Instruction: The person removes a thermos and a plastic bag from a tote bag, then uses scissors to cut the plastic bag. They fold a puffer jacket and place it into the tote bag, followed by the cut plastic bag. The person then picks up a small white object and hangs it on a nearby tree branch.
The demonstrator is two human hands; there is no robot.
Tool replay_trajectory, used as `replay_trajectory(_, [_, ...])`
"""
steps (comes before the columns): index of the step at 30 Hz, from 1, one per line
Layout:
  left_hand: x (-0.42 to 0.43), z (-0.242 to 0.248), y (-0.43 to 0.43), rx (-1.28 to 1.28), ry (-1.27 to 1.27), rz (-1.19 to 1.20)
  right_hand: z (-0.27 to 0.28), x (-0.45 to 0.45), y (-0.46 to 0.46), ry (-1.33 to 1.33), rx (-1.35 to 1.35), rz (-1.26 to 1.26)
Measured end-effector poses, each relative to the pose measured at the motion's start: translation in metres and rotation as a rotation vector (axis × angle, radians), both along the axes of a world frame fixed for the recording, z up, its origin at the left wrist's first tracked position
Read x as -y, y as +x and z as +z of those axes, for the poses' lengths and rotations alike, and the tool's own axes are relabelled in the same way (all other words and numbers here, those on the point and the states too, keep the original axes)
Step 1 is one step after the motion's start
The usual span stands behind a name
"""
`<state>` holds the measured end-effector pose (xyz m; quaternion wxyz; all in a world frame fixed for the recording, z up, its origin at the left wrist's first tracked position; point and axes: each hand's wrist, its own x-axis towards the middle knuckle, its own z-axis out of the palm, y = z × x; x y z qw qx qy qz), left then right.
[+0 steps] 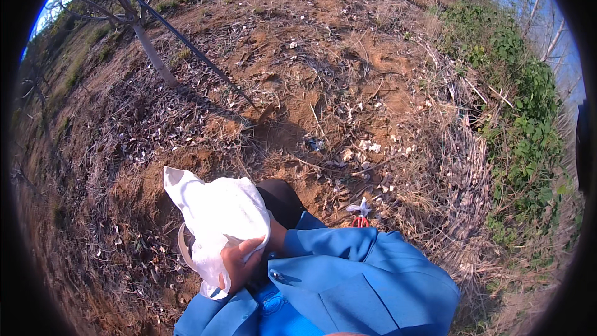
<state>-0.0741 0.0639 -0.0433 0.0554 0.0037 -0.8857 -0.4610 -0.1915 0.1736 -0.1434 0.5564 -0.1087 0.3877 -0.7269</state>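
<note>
A white cloth or bag (224, 210) with a pale strap loop (184, 247) at its left side lies bunched in front of my body, brightly sunlit. My left hand (240, 261) grips its lower edge, fingers wrapped over the material. From the right, my right hand (277, 237) reaches behind the white cloth; only its wrist side shows and its fingers are hidden. Red-handled scissors (360, 221) are on the ground beyond my right sleeve, beside a thin white piece of plastic or cloth (361, 207).
A hoe (266, 114) rests ahead on the reddish soil, its long handle slanting up-left past a bare tree (156, 58). Dry leaves and twigs litter the slope. Green vines (527, 126) grow on the right; pale scraps (371, 146) lie ahead.
</note>
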Motion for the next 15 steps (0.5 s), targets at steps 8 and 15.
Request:
replay_trajectory(8, [-0.007,0.017,-0.002,0.159,-0.021,0.051,0.043,0.057,-0.022,-0.276,-0.547,-0.050])
replay_trajectory(15, [0.065,0.062,-0.040,-0.233,0.935,0.308,0.083,0.037,-0.059,-0.232,-1.167,0.026])
